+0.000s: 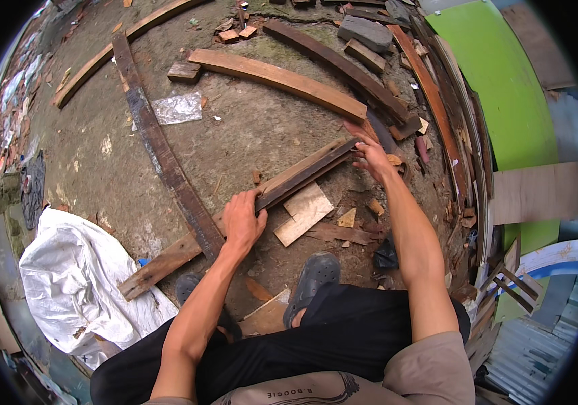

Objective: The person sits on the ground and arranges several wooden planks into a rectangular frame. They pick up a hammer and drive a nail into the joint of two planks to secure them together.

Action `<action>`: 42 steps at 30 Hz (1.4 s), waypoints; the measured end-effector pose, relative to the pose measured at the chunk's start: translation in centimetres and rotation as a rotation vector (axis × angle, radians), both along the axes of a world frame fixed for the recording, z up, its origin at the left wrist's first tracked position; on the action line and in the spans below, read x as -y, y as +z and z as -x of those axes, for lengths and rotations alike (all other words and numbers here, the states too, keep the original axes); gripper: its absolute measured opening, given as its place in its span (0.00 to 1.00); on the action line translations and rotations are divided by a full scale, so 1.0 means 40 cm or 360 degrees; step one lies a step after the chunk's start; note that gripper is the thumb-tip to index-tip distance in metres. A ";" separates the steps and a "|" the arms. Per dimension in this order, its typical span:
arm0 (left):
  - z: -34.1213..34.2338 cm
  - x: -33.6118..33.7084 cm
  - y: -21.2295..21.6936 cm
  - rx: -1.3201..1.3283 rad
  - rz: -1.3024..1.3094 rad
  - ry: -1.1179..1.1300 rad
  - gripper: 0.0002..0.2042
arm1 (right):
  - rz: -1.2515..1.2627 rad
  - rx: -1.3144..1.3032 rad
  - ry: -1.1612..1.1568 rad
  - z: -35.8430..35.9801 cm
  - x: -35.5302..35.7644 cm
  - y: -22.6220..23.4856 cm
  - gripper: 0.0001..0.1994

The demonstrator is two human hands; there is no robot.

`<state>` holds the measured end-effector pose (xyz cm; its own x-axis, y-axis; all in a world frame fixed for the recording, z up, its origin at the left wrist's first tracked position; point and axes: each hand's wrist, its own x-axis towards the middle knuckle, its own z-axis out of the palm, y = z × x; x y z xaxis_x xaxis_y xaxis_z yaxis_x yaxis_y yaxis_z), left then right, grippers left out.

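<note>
A short dark wooden strip (pixel 308 174) lies slantwise in front of me, along a longer brown board (pixel 161 264). My left hand (pixel 243 219) is closed round the strip's near left end, its fingers curled over the wood. At the far right end, my right hand (pixel 371 155) grips the strip between thumb and fingers; part of its grasp is hidden. A long dark plank (pixel 167 158) runs away from beside my left wrist and crosses the brown board. Under the strip's middle lies a pale piece of plywood (pixel 306 210).
Beyond my hands lie a light brown beam (pixel 279 81), a dark beam (pixel 343 64) and a grey stone block (pixel 364 32). A white sack (pixel 80 283) is at left. Stacked planks (pixel 431 101) and a green panel (pixel 498 81) line the right. My shoes (pixel 316 277) are close by.
</note>
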<state>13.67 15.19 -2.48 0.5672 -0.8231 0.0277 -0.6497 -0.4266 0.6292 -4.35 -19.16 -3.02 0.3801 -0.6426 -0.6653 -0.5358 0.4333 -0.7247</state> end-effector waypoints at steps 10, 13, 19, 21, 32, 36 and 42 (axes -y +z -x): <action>-0.013 -0.016 0.014 -0.0014 -0.0108 -0.0056 0.21 | 0.0011 0.0024 -0.0088 -0.005 0.016 -0.031 0.21; -0.014 -0.016 0.024 -0.0006 -0.0115 -0.0088 0.20 | -0.0012 0.0023 -0.0040 0.003 0.035 -0.041 0.21; -0.011 0.003 0.019 0.0217 -0.0234 -0.0143 0.19 | -0.0075 0.0004 0.0145 0.002 0.065 -0.027 0.22; 0.000 0.021 0.024 0.0218 -0.0298 -0.0114 0.20 | -0.0065 -0.0004 0.0240 0.014 0.065 -0.011 0.22; -0.003 0.035 -0.005 0.0521 -0.0356 -0.0086 0.22 | -0.0158 -0.0041 0.0163 -0.004 0.053 0.008 0.19; 0.001 0.047 -0.004 0.0519 -0.0361 -0.0083 0.22 | -0.0135 -0.0069 0.0105 -0.008 0.052 0.010 0.19; 0.005 0.043 -0.003 0.0517 -0.0406 -0.0069 0.23 | -0.0245 -0.0041 0.0067 -0.010 0.061 0.025 0.18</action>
